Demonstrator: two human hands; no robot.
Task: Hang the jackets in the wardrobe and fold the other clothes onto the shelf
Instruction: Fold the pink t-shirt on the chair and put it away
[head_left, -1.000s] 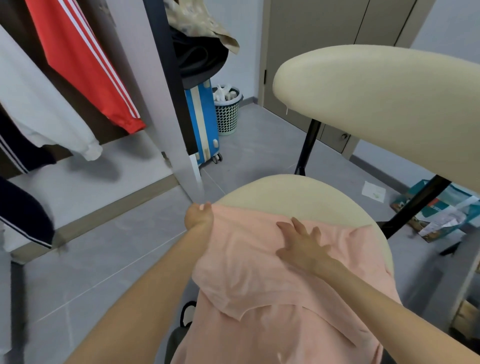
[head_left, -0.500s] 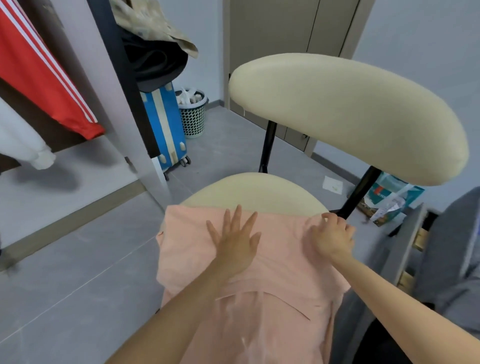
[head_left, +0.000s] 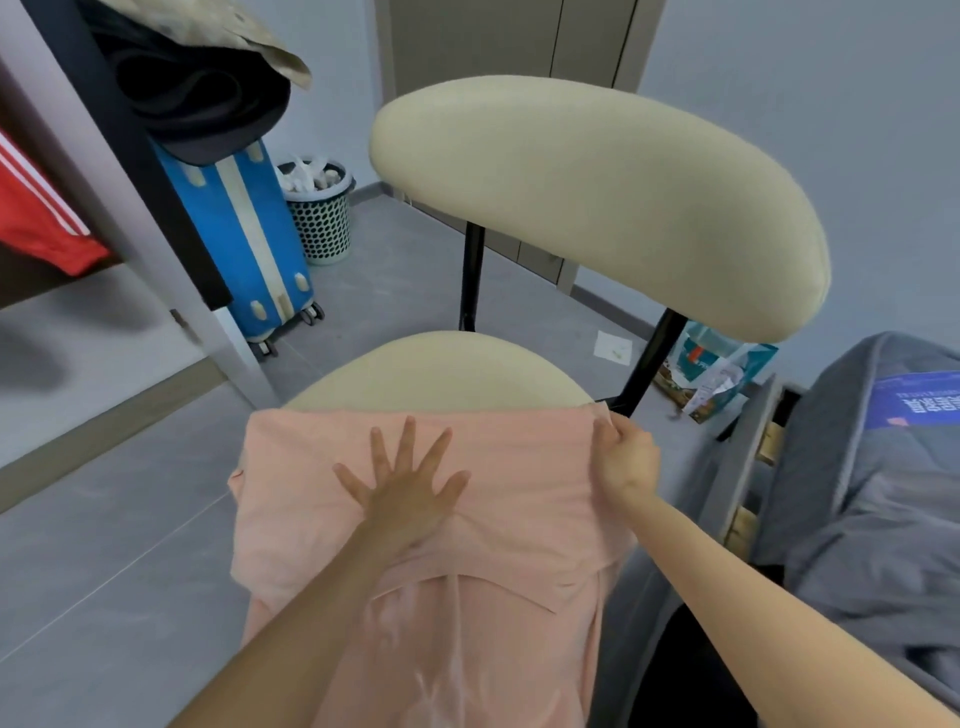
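Folding a pink garment (head_left: 519, 519) draped over the front half of the chair seat (head_left: 441, 369), with its long axis running off the seat's front edge and down. Pressing the middle of it flat with the left hand (head_left: 410, 493), fingers (head_left: 408, 441) straight and splayed wide. Pinching its right-hand edge at the seat's right rim with the right hand (head_left: 626, 460), fingers curled round the cloth. Probably next: carrying that edge leftward across the seat toward the pressing palm, with the right hand the nearer one.
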